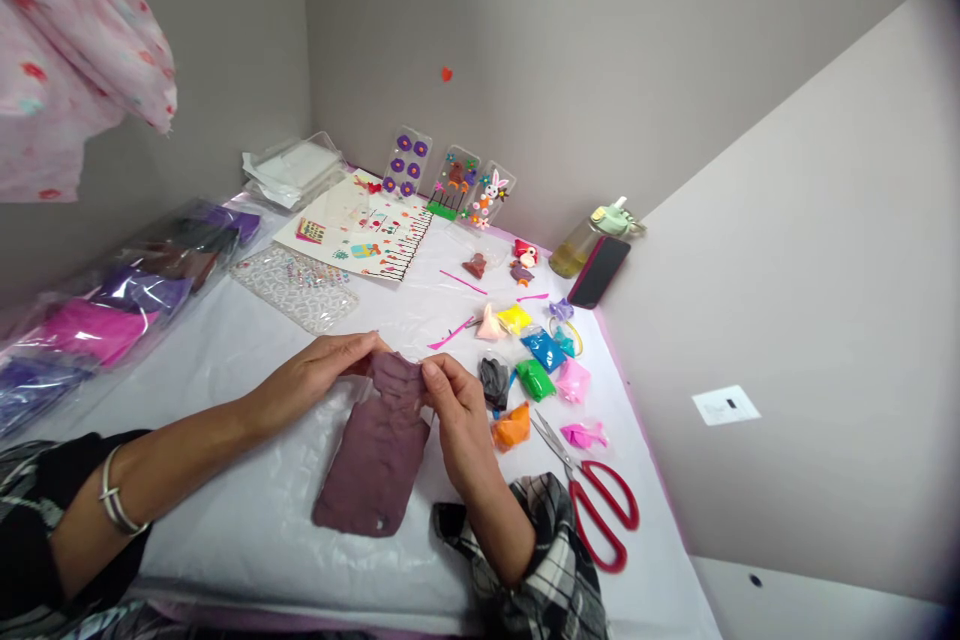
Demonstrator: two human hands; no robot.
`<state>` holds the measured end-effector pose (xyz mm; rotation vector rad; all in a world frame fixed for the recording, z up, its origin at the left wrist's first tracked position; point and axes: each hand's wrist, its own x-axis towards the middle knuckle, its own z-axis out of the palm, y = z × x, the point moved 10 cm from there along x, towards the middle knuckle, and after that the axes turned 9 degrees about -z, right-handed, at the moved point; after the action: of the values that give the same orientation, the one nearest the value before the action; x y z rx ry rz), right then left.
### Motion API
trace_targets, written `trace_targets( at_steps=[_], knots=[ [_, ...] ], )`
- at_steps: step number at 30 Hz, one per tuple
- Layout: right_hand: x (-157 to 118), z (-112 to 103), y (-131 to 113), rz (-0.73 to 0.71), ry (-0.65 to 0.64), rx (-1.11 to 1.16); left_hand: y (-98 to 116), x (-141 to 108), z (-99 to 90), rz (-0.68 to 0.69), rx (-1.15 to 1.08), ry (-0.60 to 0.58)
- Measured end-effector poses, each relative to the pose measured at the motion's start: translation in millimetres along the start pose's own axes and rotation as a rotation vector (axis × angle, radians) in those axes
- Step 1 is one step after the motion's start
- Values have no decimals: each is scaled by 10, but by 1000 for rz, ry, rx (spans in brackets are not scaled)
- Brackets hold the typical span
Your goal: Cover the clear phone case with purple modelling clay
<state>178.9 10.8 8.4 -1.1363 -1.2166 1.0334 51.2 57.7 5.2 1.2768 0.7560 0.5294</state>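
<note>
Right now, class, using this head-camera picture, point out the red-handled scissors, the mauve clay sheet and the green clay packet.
red-handled scissors (579,510), head view, on the lower handle loop
mauve clay sheet (373,475), head view, on its middle
green clay packet (535,380), head view, on its middle

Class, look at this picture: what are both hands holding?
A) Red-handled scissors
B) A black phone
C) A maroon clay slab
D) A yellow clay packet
C. The left hand and right hand both pinch the top of the maroon clay slab, while the scissors lie apart to the right.
</note>
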Motion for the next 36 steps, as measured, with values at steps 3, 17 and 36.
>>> trace_targets(
  at_steps=[3,17,36],
  knots=[
    [0,-24,-4,-3,21,6,1,-3,4,2,40,-1],
    [-13,37,-64,-10,-23,-11,91,-31,-109,104,154,141],
    [-13,35,-27,-7,-32,-5,79,-51,-117,60,26,166]
  ],
)
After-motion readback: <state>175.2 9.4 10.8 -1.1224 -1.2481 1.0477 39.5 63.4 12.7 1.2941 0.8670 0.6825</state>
